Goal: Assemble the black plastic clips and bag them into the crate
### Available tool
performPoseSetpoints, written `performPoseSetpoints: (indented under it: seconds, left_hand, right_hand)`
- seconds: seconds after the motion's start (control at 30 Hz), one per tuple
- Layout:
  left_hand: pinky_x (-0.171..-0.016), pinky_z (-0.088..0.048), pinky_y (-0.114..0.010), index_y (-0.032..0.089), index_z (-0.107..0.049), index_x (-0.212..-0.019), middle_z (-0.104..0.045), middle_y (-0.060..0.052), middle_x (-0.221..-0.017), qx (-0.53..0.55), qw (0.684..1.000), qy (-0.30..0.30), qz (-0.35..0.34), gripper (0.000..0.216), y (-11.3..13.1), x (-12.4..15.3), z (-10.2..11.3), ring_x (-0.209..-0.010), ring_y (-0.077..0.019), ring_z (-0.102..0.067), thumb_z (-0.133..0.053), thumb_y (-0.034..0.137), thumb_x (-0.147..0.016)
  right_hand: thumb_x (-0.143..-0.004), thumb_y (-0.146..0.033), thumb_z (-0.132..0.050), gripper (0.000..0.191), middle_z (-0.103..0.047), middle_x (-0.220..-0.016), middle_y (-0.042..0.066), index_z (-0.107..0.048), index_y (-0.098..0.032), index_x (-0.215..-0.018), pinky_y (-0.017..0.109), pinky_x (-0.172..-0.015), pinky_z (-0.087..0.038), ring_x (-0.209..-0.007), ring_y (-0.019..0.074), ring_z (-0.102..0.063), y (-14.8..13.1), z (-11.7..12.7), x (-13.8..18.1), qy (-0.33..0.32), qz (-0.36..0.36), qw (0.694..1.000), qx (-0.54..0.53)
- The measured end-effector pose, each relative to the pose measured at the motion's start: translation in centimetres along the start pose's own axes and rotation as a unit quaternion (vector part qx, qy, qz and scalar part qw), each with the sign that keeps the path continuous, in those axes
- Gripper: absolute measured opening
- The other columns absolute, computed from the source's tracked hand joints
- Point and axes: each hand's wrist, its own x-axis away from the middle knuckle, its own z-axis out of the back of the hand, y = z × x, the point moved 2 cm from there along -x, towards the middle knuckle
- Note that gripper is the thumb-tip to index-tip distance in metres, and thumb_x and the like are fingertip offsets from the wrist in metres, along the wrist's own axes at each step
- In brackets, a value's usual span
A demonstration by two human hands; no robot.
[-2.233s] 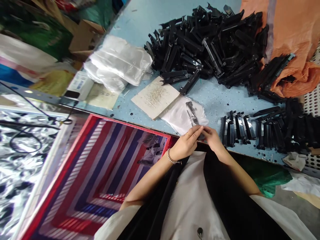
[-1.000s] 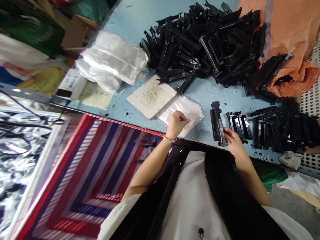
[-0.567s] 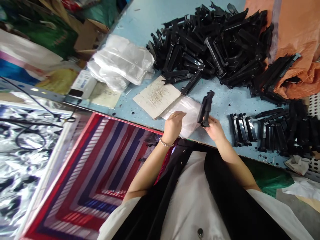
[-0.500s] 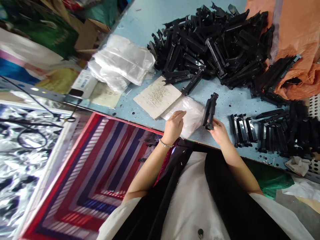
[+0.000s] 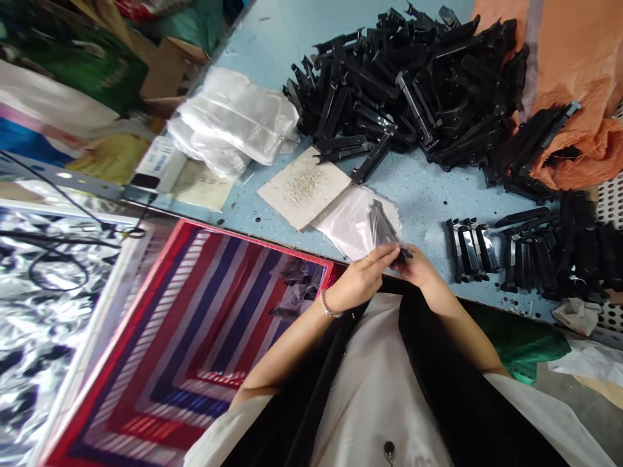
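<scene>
At the table's front edge my two hands meet over a clear plastic bag [image 5: 341, 227]. A long black plastic part [image 5: 384, 224] lies mostly inside that bag, seen greyish through the film, with its near end sticking out at the mouth. My left hand [image 5: 363, 279] pinches the bag's mouth beside that end. Closed around the near end of the part is my right hand [image 5: 416, 267], its fingertips partly hidden. Beyond the bag lies a square board [image 5: 306, 188] with small brown specks on it.
A large heap of black parts [image 5: 413, 84] covers the back of the table. More parts stand in a row [image 5: 472, 250] at right. Stacked clear bags [image 5: 238, 117] lie at left, near a white box [image 5: 163, 159]. Below the edge sits a red crate [image 5: 195, 324] with bagged parts inside.
My right hand has brought the black part down and left, and it now lies in the clear bag. My left hand has moved right and down to the bag's mouth.
</scene>
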Motion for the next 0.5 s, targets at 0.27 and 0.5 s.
performPoseSetpoints:
  seconds: [0.27,0.5]
  left_hand:
    - [-0.101,-0.061,-0.034,0.029,-0.069,-0.124,-0.074,-0.007,-0.11,-0.034,0.996,-0.022,0.075,0.029,4.9,2.1,4.4,-0.106,-0.0198,-0.073,-0.059,0.023,-0.098]
    - [-0.07,-0.054,-0.031,0.026,-0.074,-0.076,-0.075,-0.003,-0.079,-0.028,0.873,-0.229,0.43,0.01,-0.6,12.1,10.1,-0.074,-0.0231,-0.072,-0.069,0.033,-0.08]
  right_hand:
    - [-0.093,-0.033,-0.065,0.031,-0.074,-0.106,0.003,-0.069,-0.026,-0.123,0.036,-0.091,-0.055,-0.097,0.0209,-0.069,-1.6,-3.2,7.2,-0.084,0.088,0.952,0.282]
    - [-0.099,-0.039,-0.053,0.043,-0.065,-0.121,0.021,-0.064,-0.016,-0.133,0.053,-0.094,-0.051,-0.112,0.0375,-0.062,-5.7,6.5,11.8,0.286,0.098,0.71,0.636]
